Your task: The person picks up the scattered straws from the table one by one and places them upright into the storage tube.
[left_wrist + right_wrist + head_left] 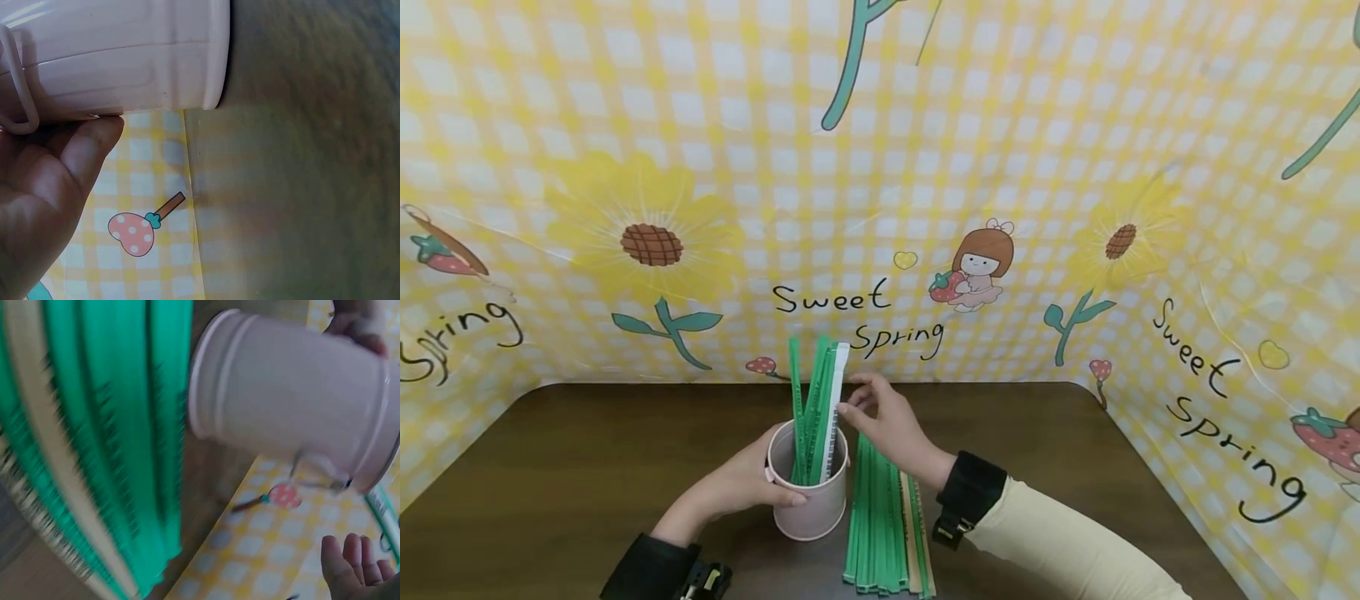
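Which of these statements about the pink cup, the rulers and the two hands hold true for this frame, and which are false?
1. The left hand holds the pink cup by its side. True.
2. The pink cup lies tipped over on the table. False: it stands upright on the table.
3. The right hand touches the white ruler standing in the cup. True.
4. All the rulers in the cup are white. False: most are green rulers, with one white among them.
5. A pile of green rulers lies flat on the table to the right of the cup. True.
6. The right hand rests flat on the pile. False: it is raised at the white ruler.
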Demonstrator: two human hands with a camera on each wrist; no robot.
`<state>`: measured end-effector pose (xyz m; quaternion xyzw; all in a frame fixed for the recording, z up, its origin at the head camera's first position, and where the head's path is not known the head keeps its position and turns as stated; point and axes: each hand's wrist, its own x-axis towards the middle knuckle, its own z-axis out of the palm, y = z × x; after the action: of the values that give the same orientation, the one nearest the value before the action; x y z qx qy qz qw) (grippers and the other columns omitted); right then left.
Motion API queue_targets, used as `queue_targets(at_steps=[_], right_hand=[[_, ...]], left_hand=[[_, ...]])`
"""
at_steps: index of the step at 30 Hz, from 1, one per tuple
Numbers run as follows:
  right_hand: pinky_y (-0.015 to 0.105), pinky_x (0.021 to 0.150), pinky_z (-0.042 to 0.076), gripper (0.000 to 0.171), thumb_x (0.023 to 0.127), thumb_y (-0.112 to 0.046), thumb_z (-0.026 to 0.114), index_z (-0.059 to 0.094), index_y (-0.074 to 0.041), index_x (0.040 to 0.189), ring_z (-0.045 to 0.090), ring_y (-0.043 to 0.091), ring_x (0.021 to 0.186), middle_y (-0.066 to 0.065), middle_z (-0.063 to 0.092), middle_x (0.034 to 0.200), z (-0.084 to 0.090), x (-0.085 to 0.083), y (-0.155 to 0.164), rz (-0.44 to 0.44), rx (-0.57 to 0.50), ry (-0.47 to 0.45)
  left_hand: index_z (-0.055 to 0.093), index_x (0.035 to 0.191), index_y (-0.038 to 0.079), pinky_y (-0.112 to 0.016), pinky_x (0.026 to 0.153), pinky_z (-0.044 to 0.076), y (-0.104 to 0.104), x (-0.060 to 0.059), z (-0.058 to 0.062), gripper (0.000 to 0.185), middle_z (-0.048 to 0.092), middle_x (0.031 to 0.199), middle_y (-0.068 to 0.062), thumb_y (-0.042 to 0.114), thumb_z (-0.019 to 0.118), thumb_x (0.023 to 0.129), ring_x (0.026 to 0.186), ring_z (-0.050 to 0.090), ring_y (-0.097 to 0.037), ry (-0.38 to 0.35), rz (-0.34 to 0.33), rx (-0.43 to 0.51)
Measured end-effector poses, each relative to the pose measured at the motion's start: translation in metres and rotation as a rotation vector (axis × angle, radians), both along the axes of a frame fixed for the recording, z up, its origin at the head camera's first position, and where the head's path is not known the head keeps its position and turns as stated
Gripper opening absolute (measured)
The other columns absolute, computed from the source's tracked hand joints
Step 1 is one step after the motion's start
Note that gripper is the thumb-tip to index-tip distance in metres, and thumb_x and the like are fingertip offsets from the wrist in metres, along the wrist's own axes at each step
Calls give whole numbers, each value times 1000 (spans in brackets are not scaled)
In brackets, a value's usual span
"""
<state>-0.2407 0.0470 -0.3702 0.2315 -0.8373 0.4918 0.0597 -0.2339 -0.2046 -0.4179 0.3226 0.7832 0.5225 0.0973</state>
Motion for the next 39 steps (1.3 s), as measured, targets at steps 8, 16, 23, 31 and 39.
queue_targets(at_steps=[8, 16, 23, 31, 39], right_hand=[[38, 76, 51, 31, 100, -4, 58, 56, 6, 129, 62, 28, 89, 21, 64, 110, -36, -21, 46, -133, 181, -147], [36, 58, 53, 28, 91, 5, 63, 61, 6, 120, 59, 21, 67, 17, 63, 93, -57, -24, 70, -195, 257, -370], [36, 56, 55, 29, 88, 5, 68, 63, 6, 116, 57, 20, 63, 13, 60, 85, -60, -20, 66, -219, 266, -376], [27, 49, 41, 36, 89, 5, 64, 63, 11, 124, 45, 13, 49, 16, 63, 71, -70, -15, 65, -201, 336, -327], [24, 48, 33, 52, 85, 3, 67, 28, -19, 62, 37, 10, 43, -7, 24, 57, -62, -24, 72, -237, 391, -283]], left_hand=[[30, 152, -7, -18, 98, 45, 0, -1, -4, 99, 52, 144, -29, 19, 88, 77, 118, 52, 9, -15, 28, -17], [31, 153, -5, -20, 99, 46, 1, 0, 1, 97, 52, 145, -27, 20, 87, 78, 127, 54, -14, -26, 18, -18], [31, 152, -5, -21, 99, 46, 1, 2, -1, 97, 52, 144, -27, 20, 87, 78, 127, 54, -17, -20, 6, -12], [27, 154, -6, -21, 98, 46, -1, 10, -5, 99, 49, 146, -29, 21, 86, 80, 129, 52, -23, -57, 4, -14], [27, 154, -7, -20, 99, 46, 1, 4, 0, 100, 50, 146, -29, 20, 87, 78, 132, 51, -34, -31, 3, -6]])
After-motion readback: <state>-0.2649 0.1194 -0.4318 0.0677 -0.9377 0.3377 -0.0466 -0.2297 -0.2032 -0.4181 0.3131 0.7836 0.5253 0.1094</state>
